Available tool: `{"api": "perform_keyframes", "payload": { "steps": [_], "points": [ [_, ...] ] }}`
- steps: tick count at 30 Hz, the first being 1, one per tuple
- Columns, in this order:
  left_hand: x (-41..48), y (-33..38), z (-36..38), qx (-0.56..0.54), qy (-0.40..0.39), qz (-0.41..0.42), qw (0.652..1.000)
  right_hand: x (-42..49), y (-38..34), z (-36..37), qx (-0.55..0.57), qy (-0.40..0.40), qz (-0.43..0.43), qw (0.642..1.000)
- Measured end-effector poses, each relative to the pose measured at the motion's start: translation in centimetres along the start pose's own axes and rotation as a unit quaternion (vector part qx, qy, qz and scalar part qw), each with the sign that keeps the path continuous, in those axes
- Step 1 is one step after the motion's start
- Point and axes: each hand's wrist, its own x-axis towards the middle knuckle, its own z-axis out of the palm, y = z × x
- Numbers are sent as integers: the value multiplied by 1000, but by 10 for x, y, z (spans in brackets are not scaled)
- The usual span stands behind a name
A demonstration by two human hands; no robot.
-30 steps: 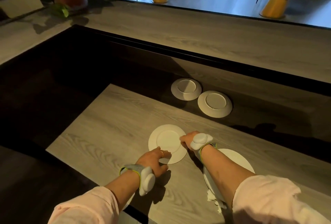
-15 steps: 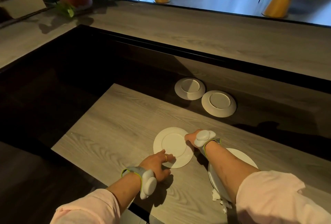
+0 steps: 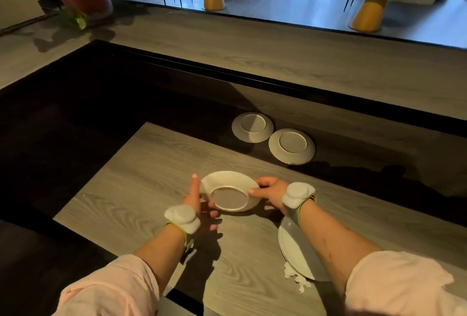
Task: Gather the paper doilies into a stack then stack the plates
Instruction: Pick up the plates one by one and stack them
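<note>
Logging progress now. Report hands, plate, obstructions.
Right hand grips white round plate, tilted off the grey wooden table; left hand flat against it. Own right forearm lies over nearer white plate.

1. The right hand [image 3: 271, 193] grips the right rim of a white plate [image 3: 228, 194], which is tilted off the wooden table [image 3: 151, 164] with its underside facing the person.
2. The left hand [image 3: 199, 210] rests straight-fingered against that plate's left edge, forefinger pointing up.
3. At the far side, the far-left plate [image 3: 252, 127] and far-right plate [image 3: 292, 146] lie upside down, just beside each other.
4. A fourth plate [image 3: 295, 247] lies partly under the right forearm, with ragged paper doilies [image 3: 295, 279] poking out at its near edge.
</note>
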Motion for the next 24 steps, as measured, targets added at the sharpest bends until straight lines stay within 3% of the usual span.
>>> {"api": "perform_keyframes", "payload": {
  "steps": [2, 6, 8, 13, 15, 19, 24],
  "points": [
    [-2, 7, 7, -38, -23, -56, 997, -14, 3, -12, -45, -7, -53, 998],
    [-4, 13, 32, 60, -1, -27, 998, -30, 13, -31, -134, 34, -126, 982],
    [-2, 9, 49, 84, 11, -3, 996, -37, 21, -43, -144, 55, -109, 982],
    [-5, -18, 89, 119, -12, 10, 993, -48, 49, -74, -33, 137, 13, 990],
    [-8, -32, 103, 170, -35, 27, 984, -50, 71, -85, -78, 183, 34, 979],
    [-11, -56, 120, 271, -55, 92, 957, -55, 105, -101, -132, 175, 76, 973],
    [-3, -70, 127, 472, -44, 171, 864, -58, 129, -109, -156, 167, 95, 969]
  ]
}}
